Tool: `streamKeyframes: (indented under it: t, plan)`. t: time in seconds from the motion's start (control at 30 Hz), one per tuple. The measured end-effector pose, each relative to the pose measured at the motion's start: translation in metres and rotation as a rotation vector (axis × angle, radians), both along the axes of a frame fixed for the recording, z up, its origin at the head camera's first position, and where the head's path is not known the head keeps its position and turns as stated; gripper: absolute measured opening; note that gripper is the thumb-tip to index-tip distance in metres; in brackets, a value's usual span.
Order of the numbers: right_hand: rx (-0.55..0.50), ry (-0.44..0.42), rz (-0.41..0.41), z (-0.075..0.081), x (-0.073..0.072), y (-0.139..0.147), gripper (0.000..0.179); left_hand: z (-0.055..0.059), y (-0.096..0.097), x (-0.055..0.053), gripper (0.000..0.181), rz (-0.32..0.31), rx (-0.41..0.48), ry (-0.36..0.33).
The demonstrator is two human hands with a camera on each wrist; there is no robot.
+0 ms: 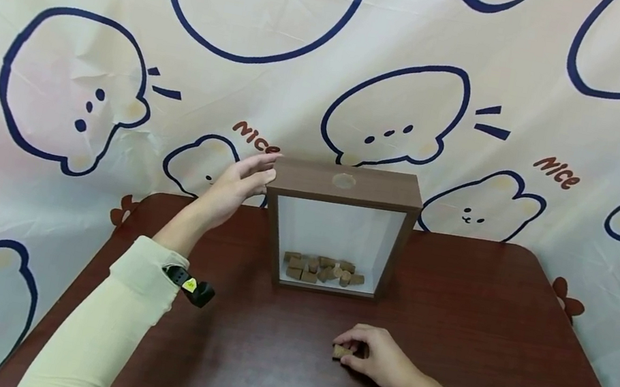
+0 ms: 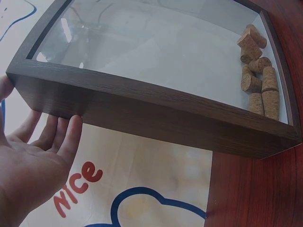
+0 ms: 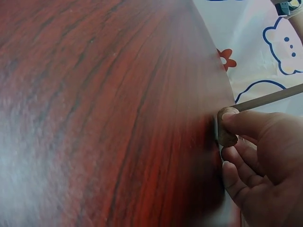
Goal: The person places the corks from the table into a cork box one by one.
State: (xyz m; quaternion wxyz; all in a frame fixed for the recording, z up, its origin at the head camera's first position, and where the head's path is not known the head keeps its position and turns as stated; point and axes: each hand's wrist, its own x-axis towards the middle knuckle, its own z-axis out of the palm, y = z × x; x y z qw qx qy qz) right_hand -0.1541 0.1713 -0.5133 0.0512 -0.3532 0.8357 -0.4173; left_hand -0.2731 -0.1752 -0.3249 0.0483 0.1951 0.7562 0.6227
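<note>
A brown wooden-framed box (image 1: 348, 186) with a clear front stands upright on the table, a round hole (image 1: 344, 181) in its top. Several corks (image 1: 312, 270) lie on its floor behind the front pane. My left hand (image 1: 239, 184) rests against the box's upper left corner; in the left wrist view its fingertips (image 2: 75, 124) touch the dark side panel. In front of the box, low over the table, my right hand (image 1: 380, 358) pinches one cork (image 1: 340, 352) between thumb and fingers. The right wrist view shows that cork (image 3: 227, 126) under the thumb.
The dark red-brown table (image 1: 480, 320) has rounded far corners. Behind it hangs a pale cloth (image 1: 239, 98) printed with blue cartoon outlines, close to the back of the box. A wristband with a small black device (image 1: 196, 290) sits on the left wrist.
</note>
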Motion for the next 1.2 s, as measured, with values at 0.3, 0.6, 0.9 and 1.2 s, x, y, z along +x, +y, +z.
streamKeyframes:
  t: [0.3,0.6,0.9,1.2]
  plan:
    - [-0.018,0.023,-0.053,0.021,-0.002,0.023,0.023,0.001,0.001,0.001,0.058,-0.007,0.01,-0.014]
    - [-0.026,0.058,-0.161,0.057,0.003,0.069,0.023,0.001,0.001,0.0,0.057,-0.007,0.005,-0.015]
    - [0.003,0.112,-0.24,0.101,0.009,0.093,0.028,0.001,0.0,-0.001,0.057,-0.006,-0.021,-0.011]
    - [0.058,0.162,-0.238,0.147,-0.001,0.088,0.029,0.001,0.0,0.0,0.057,-0.006,-0.008,-0.016]
